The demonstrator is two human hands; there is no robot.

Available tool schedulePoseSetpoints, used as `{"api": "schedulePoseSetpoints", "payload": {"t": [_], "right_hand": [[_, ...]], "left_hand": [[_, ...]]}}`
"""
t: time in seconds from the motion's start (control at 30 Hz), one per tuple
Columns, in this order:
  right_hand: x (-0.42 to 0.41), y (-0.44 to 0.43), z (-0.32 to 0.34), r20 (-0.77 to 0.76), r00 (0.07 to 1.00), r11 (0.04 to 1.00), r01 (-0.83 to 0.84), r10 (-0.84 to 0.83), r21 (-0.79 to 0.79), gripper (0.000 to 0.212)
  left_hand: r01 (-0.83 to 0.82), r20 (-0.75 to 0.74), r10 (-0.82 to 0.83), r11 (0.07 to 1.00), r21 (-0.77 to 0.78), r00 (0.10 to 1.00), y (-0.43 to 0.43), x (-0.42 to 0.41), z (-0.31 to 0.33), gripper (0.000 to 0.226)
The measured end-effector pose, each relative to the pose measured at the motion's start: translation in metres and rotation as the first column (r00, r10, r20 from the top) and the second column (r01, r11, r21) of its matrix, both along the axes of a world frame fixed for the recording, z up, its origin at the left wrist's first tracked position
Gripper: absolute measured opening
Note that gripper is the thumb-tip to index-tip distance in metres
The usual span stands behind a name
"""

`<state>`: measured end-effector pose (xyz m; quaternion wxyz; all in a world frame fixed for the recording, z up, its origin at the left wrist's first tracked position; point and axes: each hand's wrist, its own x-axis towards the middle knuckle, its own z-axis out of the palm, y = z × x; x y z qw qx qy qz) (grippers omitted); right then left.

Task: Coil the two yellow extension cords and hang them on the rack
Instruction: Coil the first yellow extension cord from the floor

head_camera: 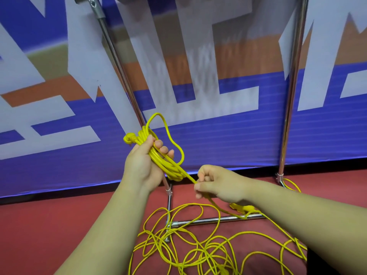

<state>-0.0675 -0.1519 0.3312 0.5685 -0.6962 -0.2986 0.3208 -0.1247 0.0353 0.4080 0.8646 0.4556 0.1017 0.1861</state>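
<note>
left hand is up in front of the rack, near its left upright. its fingers curl round a small coil of yellow cord, with several loops bunched in the palm and one slack loop standing above the fist. a yellow plug pokes out at the top of the fist. right hand is lower and to the right, thumb and fingers pinching a single strand that runs from the coil. below it the strand drops to the loose cord, a tangle of overlapping loops on the red floor, crossing the rack's base bar. a yellow connector lies beneath the right wrist. cannot tell one cord from the other. striped banner hangs behind.
</note>
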Motion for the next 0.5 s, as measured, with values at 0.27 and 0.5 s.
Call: {"api": "schedulePoseSetpoints", "payload": {"t": [0.27,0.5], "right_hand": [[0.001,-0.004,0.004,-0.090,0.996,0.999,0.017,-0.020,-0.034,0.027],[0.029,-0.002,0.030,-0.176,0.874,0.871,0.476,-0.453,0.125,0.119]], "left_hand": [[0.044,-0.067,-0.047,0.998,-0.048,0.997,0.005,-0.005,0.004,0.017],[0.555,-0.069,-0.556,0.831,-0.030,0.829,0.004,-0.018,0.013,0.016]]}}
